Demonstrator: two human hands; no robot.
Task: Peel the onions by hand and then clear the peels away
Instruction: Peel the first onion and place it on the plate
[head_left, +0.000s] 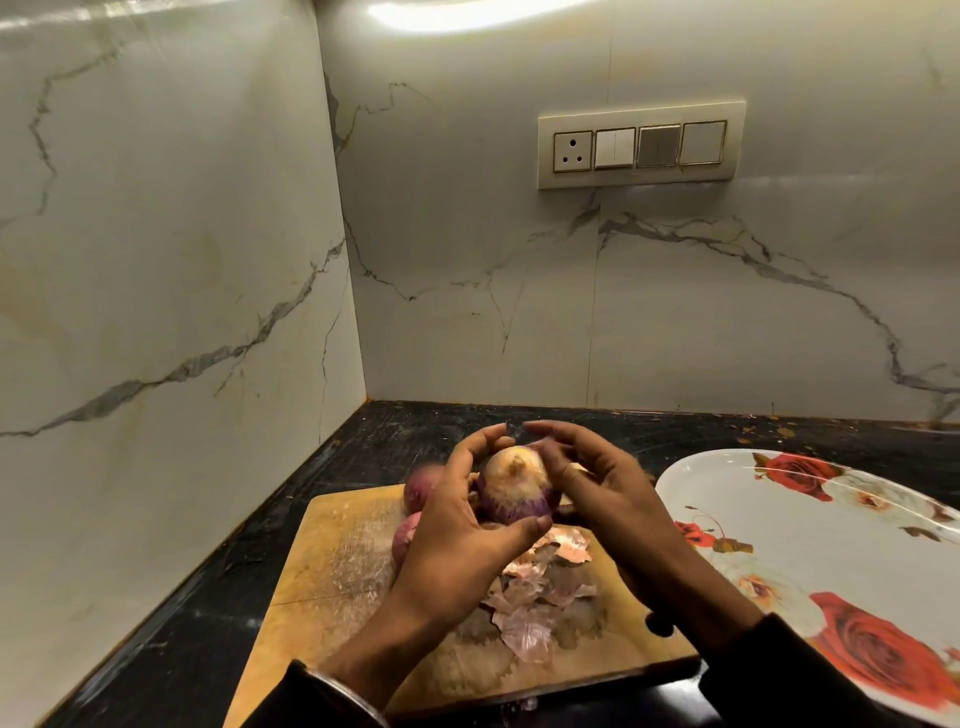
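Observation:
A partly peeled onion, pale on top and purple lower down, is held above a wooden cutting board. My left hand grips it from the left, thumb curled under its base. My right hand curves over its right side, fingers arched across the top. Two unpeeled reddish onions lie on the board behind my left hand. A heap of dry pinkish peels lies on the board beneath my hands.
The board sits on a black counter in a corner of marble-patterned walls. A large white oval plate with red roses lies to the right. A switch panel with a socket is on the back wall.

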